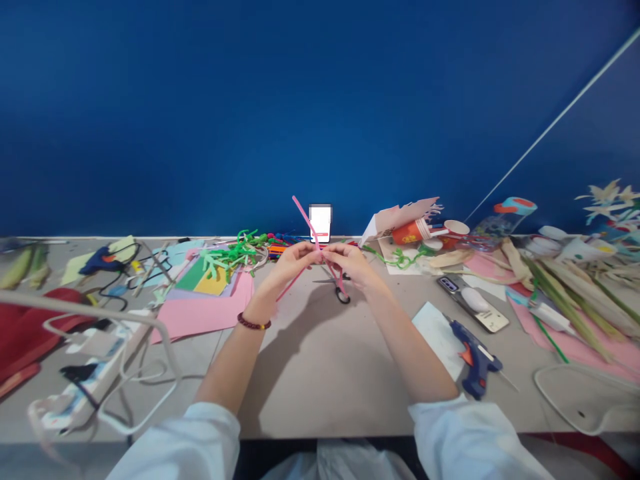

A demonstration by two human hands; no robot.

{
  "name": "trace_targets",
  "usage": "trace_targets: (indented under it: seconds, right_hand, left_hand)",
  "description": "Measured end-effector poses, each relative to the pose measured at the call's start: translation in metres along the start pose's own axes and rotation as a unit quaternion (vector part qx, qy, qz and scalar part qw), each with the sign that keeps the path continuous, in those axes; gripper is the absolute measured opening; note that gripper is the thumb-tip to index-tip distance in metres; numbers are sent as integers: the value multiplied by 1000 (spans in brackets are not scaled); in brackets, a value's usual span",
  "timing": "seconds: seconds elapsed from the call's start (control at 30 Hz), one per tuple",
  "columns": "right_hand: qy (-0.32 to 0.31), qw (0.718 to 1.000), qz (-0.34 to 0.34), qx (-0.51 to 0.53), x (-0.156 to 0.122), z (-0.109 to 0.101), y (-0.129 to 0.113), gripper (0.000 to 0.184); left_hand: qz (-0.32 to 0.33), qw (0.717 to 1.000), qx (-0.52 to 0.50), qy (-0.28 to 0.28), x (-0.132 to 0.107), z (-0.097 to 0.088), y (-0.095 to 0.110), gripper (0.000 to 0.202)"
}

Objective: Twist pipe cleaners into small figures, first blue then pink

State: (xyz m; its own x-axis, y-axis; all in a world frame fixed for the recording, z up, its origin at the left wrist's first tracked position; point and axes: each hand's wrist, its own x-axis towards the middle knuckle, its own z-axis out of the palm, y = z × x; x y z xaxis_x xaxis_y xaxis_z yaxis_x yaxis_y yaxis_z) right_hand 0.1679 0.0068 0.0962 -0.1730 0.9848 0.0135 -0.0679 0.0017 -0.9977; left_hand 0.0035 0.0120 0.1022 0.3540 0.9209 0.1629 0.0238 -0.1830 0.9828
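A thin pink fuzzy pipe cleaner (306, 227) is held above the table, at the centre of the view, pinched between the fingertips of the left hand (295, 262) and the right hand (351, 262), which are pressed close together with the fingers curled inward. One length is raised toward the far wall; other lengths are slanted downward on either side of the hands. The lower right end is positioned over a pair of black-handled scissors (343, 295) lying on the table just beyond the hands; contact cannot be told. A dark red beaded bracelet (254, 323) is worn on the left wrist. A pink paper sheet (200, 317) and a tangle of green pipe cleaner pieces (233, 257) are placed beyond and to the left of the left hand. A blue hot glue gun (475, 357) is laid on a white paper sheet (437, 337) just right of the right forearm. An open stretch of grey tabletop (320, 373) is seen between the forearms, extending to the near table edge. A white power strip (87, 380) with pale cords is placed well to the left, near that edge. The far table edge is met by a deep blue wall (320, 100).
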Motion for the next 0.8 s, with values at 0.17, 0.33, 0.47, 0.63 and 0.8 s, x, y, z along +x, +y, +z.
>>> trace_targets:
  seconds: [0.17, 0.33, 0.47, 0.63, 0.8]
  right_hand:
    - [-47, 999, 14, 13, 3, -4, 3, 28]
    - [-66, 997, 10, 29, 1, -5, -3, 29]
    - [-50, 999, 12, 1, 0, -7, -5, 29]
    - [5, 1000, 3, -30, 2, -10, -2, 29]
    - [-25, 999, 24, -4, 1, -9, 0, 27]
  left_hand:
    - [-13, 1000, -5, -8, 4, -1, -9, 32]
    - [-6, 998, -49, -38, 7, -4, -13, 30]
    - [-15, 996, -67, -50, 5, -2, -13, 33]
    - [-34, 994, -95, -46, 2, 3, -15, 44]
    - [-41, 995, -62, -63, 5, 9, -21, 38]
